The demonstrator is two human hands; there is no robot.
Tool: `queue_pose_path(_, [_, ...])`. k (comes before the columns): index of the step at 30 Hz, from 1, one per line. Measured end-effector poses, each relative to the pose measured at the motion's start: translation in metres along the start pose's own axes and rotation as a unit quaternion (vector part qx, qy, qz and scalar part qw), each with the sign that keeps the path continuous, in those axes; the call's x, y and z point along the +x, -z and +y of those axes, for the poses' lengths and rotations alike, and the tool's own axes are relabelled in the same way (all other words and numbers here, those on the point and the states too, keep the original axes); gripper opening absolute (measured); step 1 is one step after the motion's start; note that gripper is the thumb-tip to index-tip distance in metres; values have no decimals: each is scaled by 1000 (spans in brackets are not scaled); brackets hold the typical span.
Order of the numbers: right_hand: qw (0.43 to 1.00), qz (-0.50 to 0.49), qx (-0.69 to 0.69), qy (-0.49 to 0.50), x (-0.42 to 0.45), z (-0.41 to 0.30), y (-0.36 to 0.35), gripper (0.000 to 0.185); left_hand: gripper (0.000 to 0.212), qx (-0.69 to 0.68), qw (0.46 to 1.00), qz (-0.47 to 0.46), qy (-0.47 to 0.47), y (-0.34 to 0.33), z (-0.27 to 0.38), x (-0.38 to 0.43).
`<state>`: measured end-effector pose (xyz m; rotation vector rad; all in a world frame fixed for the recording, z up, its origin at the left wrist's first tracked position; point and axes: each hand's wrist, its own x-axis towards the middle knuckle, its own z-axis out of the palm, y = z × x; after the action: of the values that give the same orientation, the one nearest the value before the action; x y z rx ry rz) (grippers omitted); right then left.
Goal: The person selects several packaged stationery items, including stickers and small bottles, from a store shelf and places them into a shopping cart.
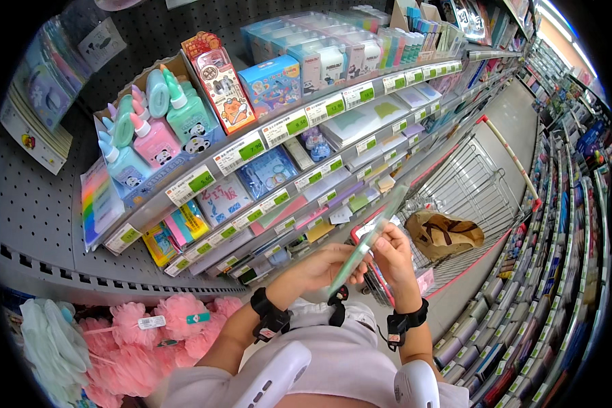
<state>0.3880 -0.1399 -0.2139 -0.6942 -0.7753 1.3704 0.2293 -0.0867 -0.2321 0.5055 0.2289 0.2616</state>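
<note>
Both my hands hold a thin flat package (371, 238), greenish and partly see-through, seen nearly edge-on and tilted. My left hand (330, 259) grips its lower side, with the fingers partly hidden behind it. Higher up, my right hand (395, 251) pinches the near edge with thumb and fingers. Beyond the hands stands a wire shopping cart (477, 168) with a red-ended handle. A brown paper bag (436, 237) lies in the cart, and a pink packet (425, 281) shows near its close end.
A tiered shelf with price tags (291, 124) runs along the left. It carries pastel bottles (155, 143), boxed goods (273, 84) and flat stationery packs (224, 199). Pink mesh bath puffs (132, 357) hang at lower left. Another tiered rack (520, 316) lines the right side.
</note>
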Motion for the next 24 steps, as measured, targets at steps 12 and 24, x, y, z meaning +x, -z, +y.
queue_pose_path(12, [998, 49, -28, -13, -4, -16, 32, 14, 64, -185, 982, -14, 25, -26, -4, 24])
queue_pose_path(24, [996, 51, -69, -16, -11, -22, 62, 11, 70, -147, 982, -118, -25, -24, -22, 48])
